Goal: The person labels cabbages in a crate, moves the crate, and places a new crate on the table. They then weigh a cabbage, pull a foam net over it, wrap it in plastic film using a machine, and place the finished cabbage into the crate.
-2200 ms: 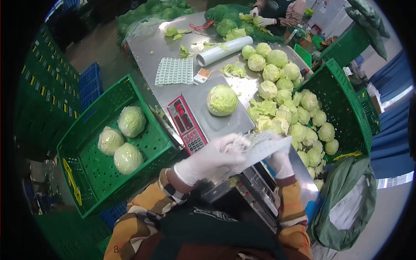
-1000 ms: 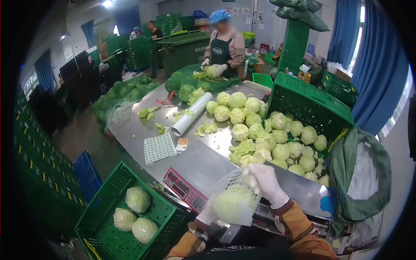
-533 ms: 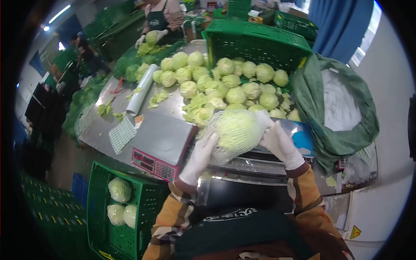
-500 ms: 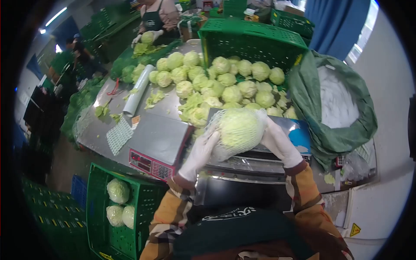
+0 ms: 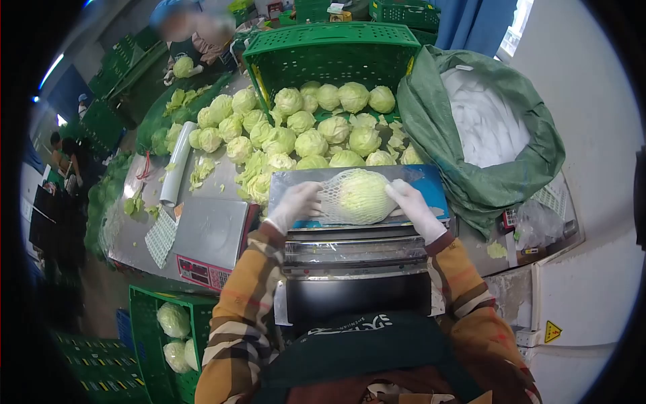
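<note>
A pale green cabbage in a white foam net sleeve lies on its side over the blue-patterned top of the wrapping machine. My left hand, in a white glove, grips the loose left end of the sleeve, its fingertips partly behind the mesh. On the cabbage's right side, my gloved right hand has its thumb on top and fingers partly hidden beneath. Just in front of the hands are the film roller and a black plate.
Loose cabbages pile behind the machine, before a tipped green crate. A green sack of white foam nets stands right. Left are a scale, film roll and crate with wrapped cabbages. A co-worker holds a cabbage.
The netted cabbage has come down onto the machine top. My left hand has slid from the cabbage's side to the sleeve's left end. The camera view has shifted.
</note>
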A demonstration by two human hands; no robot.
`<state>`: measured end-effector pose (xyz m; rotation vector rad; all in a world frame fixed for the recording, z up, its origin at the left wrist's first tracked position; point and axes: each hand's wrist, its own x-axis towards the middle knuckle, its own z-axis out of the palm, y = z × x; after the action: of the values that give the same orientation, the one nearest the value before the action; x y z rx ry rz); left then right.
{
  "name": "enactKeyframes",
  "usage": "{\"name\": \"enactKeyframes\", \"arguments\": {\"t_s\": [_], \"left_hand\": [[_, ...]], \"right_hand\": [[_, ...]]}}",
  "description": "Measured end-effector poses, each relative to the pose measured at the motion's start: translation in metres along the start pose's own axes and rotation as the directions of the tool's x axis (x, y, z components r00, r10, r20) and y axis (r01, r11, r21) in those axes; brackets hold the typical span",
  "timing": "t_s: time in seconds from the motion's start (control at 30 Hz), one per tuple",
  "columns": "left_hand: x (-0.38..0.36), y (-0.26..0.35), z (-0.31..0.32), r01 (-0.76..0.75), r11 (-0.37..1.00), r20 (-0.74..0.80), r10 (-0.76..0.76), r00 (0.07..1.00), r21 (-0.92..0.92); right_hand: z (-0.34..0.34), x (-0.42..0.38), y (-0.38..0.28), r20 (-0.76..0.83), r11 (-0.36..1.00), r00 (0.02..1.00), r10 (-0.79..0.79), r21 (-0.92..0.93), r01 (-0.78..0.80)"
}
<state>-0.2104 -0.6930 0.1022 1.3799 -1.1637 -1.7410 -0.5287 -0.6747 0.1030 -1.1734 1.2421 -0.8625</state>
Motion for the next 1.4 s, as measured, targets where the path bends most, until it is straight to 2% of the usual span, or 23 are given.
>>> {"name": "enactKeyframes", "arguments": {"t_s": [0.03,0.1,0.17,0.23,0.27,0.3,0.37,0.4,0.47,0.5,0.57,0.63,0.7,0.9,0.97,1.0,1.07,1.1,1.13,1.17,1.23,1.33,1.4], "left_hand": [[-0.005,0.001,-0.013,-0.055,0.998,-0.046,0.055,0.997,0.011],[-0.016,-0.027,-0.047,-0.347,0.762,-0.030,0.432,0.901,0.547],[-0.072,-0.018,-0.050,-0.244,0.123,0.143,0.535,0.833,0.962],[-0.112,-0.008,-0.051,-0.360,-0.203,0.411,0.337,0.847,0.910],[-0.117,-0.012,-0.057,-0.473,-0.274,0.536,0.242,0.809,0.838],[-0.123,-0.020,-0.060,-0.471,-0.358,0.549,0.156,0.822,0.806],[-0.124,-0.020,-0.062,-0.551,-0.371,0.618,0.083,0.782,0.747],[-0.118,-0.021,-0.061,-0.566,-0.399,0.645,0.087,0.760,0.721],[-0.094,-0.034,-0.063,-0.625,-0.408,0.734,0.206,0.647,0.665],[-0.091,-0.030,-0.054,-0.587,-0.435,0.695,0.139,0.706,0.683],[-0.082,-0.038,-0.044,-0.532,-0.451,0.662,0.202,0.721,0.717],[-0.081,-0.044,-0.041,-0.470,-0.441,0.611,0.266,0.745,0.765],[-0.082,-0.049,-0.042,-0.412,-0.422,0.560,0.329,0.761,0.808],[-0.088,-0.056,-0.041,-0.411,-0.263,0.487,0.449,0.749,0.873],[-0.090,-0.056,-0.040,-0.418,-0.148,0.432,0.503,0.749,0.896],[-0.094,-0.057,-0.037,-0.406,-0.061,0.376,0.518,0.768,0.912],[-0.093,-0.061,-0.039,-0.399,0.014,0.329,0.540,0.775,0.917],[-0.096,-0.062,-0.037,-0.402,0.061,0.308,0.543,0.782,0.914],[-0.099,-0.062,-0.036,-0.404,0.066,0.305,0.549,0.778,0.912],[-0.100,-0.061,-0.036,-0.407,0.064,0.305,0.562,0.769,0.911],[-0.102,-0.060,-0.032,-0.404,0.033,0.315,0.570,0.759,0.914],[-0.101,-0.059,-0.028,-0.346,0.051,0.266,0.541,0.798,0.937],[-0.098,-0.059,-0.029,-0.355,0.029,0.279,0.563,0.778,0.934]], "right_hand": [[-0.005,-0.009,-0.007,-0.084,0.999,0.996,0.010,-0.030,-0.013],[-0.022,-0.023,-0.003,-0.232,0.976,0.970,-0.072,-0.219,0.020],[-0.046,-0.054,0.000,-0.058,0.684,0.931,-0.360,-0.695,0.221],[-0.068,-0.087,-0.005,0.324,0.198,0.807,-0.494,-0.861,0.468],[-0.077,-0.100,-0.010,0.491,0.009,0.756,-0.432,-0.836,0.549],[-0.084,-0.105,-0.009,0.492,0.011,0.754,-0.436,-0.835,0.551],[-0.094,-0.108,-0.007,0.649,-0.320,0.746,-0.150,-0.746,0.584],[-0.097,-0.104,0.000,0.684,-0.356,0.714,-0.149,-0.711,0.607],[-0.091,-0.093,0.004,0.707,-0.334,0.690,-0.155,-0.695,0.637],[-0.090,-0.087,0.007,0.722,-0.305,0.676,-0.145,-0.683,0.664],[-0.095,-0.082,0.016,0.770,-0.321,0.603,-0.207,-0.636,0.701],[-0.091,-0.091,0.021,0.621,-0.210,0.764,-0.175,-0.781,0.588],[-0.081,-0.091,0.028,0.618,-0.262,0.705,-0.347,-0.786,0.560],[-0.077,-0.086,0.044,0.605,-0.201,0.730,-0.318,-0.795,0.572],[-0.064,-0.078,0.059,0.380,0.225,0.700,-0.604,-0.762,0.608],[-0.055,-0.083,0.055,0.238,0.409,0.817,-0.526,-0.771,0.488],[-0.041,-0.093,0.040,0.031,0.687,0.927,-0.373,-0.663,0.298],[-0.042,-0.094,0.040,0.038,0.648,0.908,-0.417,-0.689,0.326],[-0.045,-0.097,0.039,0.112,0.455,0.832,-0.544,-0.794,0.404],[-0.049,-0.099,0.034,0.225,0.257,0.671,-0.706,-0.802,0.539],[-0.065,-0.104,0.023,0.399,-0.029,0.765,-0.505,-0.894,0.447],[-0.068,-0.100,0.023,0.468,-0.101,0.765,-0.443,-0.874,0.476],[-0.062,-0.094,0.025,0.579,-0.147,0.678,-0.453,-0.799,0.584]]}}
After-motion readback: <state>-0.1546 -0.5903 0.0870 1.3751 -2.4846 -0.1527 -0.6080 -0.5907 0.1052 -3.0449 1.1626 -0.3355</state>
